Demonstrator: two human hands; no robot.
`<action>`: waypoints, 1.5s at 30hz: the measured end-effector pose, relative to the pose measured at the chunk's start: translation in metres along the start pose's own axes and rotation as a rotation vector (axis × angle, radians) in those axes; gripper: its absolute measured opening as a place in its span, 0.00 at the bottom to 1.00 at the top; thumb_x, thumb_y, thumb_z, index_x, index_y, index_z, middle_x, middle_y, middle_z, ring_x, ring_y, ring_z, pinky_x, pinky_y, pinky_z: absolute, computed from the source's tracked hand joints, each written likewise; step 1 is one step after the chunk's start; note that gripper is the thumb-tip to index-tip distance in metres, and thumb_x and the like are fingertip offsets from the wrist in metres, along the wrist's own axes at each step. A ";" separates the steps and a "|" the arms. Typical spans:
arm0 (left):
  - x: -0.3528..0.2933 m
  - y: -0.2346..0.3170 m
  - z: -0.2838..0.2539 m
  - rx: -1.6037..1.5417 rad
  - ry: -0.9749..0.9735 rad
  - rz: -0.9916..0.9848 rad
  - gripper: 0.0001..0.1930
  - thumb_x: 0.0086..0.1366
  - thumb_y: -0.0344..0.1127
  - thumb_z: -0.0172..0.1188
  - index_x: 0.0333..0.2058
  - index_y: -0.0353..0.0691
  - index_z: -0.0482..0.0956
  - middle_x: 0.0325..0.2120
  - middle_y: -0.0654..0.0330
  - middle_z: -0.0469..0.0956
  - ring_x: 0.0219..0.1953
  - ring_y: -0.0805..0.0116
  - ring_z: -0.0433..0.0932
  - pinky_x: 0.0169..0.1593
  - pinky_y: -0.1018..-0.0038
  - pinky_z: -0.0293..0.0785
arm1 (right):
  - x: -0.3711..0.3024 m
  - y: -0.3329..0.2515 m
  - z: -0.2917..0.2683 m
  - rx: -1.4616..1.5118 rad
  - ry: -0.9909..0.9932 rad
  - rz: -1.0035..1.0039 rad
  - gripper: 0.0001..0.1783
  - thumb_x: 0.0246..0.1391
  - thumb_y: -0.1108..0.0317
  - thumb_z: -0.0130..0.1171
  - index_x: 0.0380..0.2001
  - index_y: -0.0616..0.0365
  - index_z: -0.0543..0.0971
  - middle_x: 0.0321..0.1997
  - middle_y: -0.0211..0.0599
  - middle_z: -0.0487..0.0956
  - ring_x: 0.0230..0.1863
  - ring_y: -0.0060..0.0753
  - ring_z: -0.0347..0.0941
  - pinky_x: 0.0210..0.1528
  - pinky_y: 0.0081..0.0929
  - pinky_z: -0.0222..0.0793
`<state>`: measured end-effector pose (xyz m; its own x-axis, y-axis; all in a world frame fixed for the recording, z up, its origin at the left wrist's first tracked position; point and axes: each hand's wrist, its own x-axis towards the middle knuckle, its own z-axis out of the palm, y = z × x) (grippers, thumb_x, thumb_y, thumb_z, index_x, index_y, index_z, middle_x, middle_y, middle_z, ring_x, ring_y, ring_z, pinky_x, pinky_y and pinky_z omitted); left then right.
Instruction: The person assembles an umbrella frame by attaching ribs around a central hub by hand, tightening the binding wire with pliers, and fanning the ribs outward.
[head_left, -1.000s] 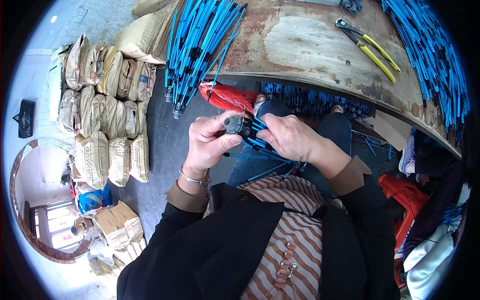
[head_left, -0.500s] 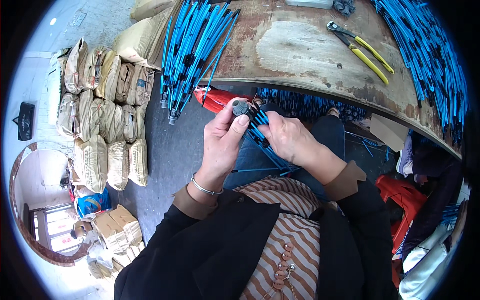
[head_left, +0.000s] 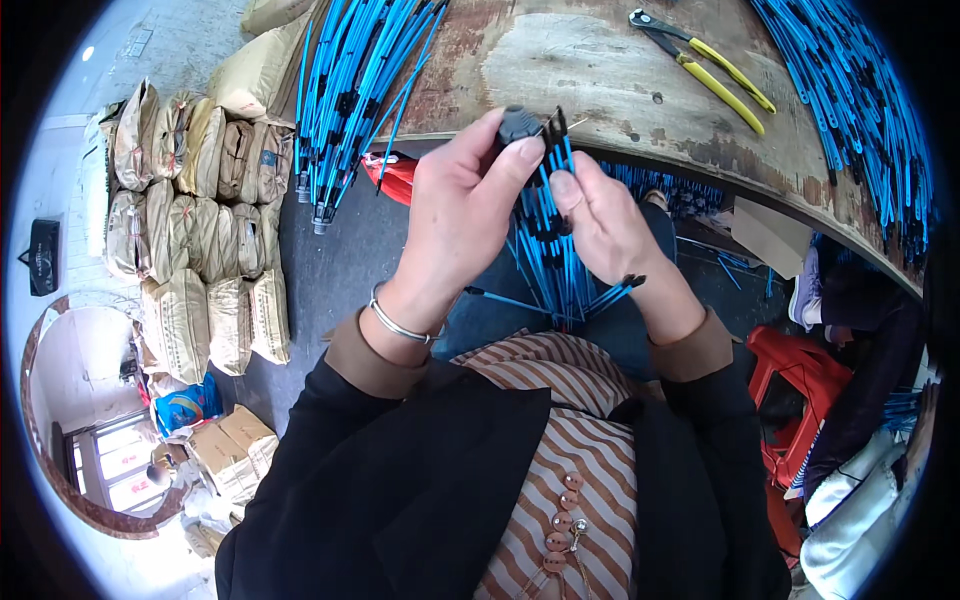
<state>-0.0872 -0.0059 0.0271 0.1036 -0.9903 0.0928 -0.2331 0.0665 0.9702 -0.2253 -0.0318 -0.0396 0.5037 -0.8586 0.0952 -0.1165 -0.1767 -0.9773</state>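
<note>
In front of the table edge, my left hand pinches a dark grey ribbed plastic piece between thumb and fingers. My right hand is closed beside it, its thumb and finger pressed on a thin blue rod with a black end. Several more black-ended blue rods hang below the grey piece and fan out over my lap. Thin wire-like ends stick out beside the grey piece. Whether the rods are fixed to it is hidden by my fingers.
Yellow-handled pliers lie on the worn wooden table. Bundles of blue rods rest at its left and right. Stacked sacks stand to the left, a red stool and another person's leg to the right.
Both hands have moved up and away from me, toward the table edge, with the grey piece. My right hand has turned more upright, and more of the hanging rods shows between the hands.
</note>
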 end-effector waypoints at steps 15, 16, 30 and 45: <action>0.018 -0.021 0.013 -0.087 -0.072 0.008 0.10 0.64 0.35 0.52 0.35 0.33 0.73 0.23 0.68 0.72 0.28 0.82 0.65 0.32 0.81 0.65 | 0.000 0.007 0.000 -0.080 0.176 0.027 0.20 0.62 0.55 0.43 0.45 0.61 0.70 0.22 0.31 0.69 0.24 0.19 0.62 0.28 0.21 0.60; 0.020 -0.024 0.012 -0.048 -0.091 0.030 0.10 0.64 0.35 0.52 0.35 0.32 0.73 0.23 0.66 0.72 0.28 0.81 0.66 0.32 0.80 0.65 | 0.002 0.010 0.001 -0.080 0.175 0.032 0.20 0.62 0.55 0.43 0.45 0.61 0.70 0.22 0.31 0.69 0.24 0.19 0.62 0.28 0.21 0.60; 0.036 -0.039 0.030 -0.025 -0.212 0.031 0.12 0.64 0.36 0.53 0.41 0.32 0.69 0.30 0.67 0.71 0.32 0.82 0.64 0.38 0.82 0.65 | 0.003 0.011 -0.002 -0.218 0.298 0.092 0.20 0.60 0.54 0.45 0.32 0.65 0.66 0.24 0.56 0.72 0.29 0.61 0.70 0.32 0.41 0.66; 0.010 -0.040 -0.010 -0.086 -0.168 -0.038 0.14 0.63 0.35 0.53 0.42 0.32 0.65 0.31 0.62 0.70 0.34 0.76 0.67 0.40 0.77 0.66 | -0.015 0.016 0.031 -0.003 0.264 -0.144 0.13 0.57 0.65 0.52 0.40 0.62 0.70 0.28 0.36 0.74 0.29 0.25 0.70 0.34 0.25 0.65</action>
<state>-0.0669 -0.0172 -0.0083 -0.0538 -0.9983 0.0235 -0.1481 0.0312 0.9885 -0.2081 -0.0067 -0.0626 0.2752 -0.9200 0.2791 -0.0626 -0.3068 -0.9497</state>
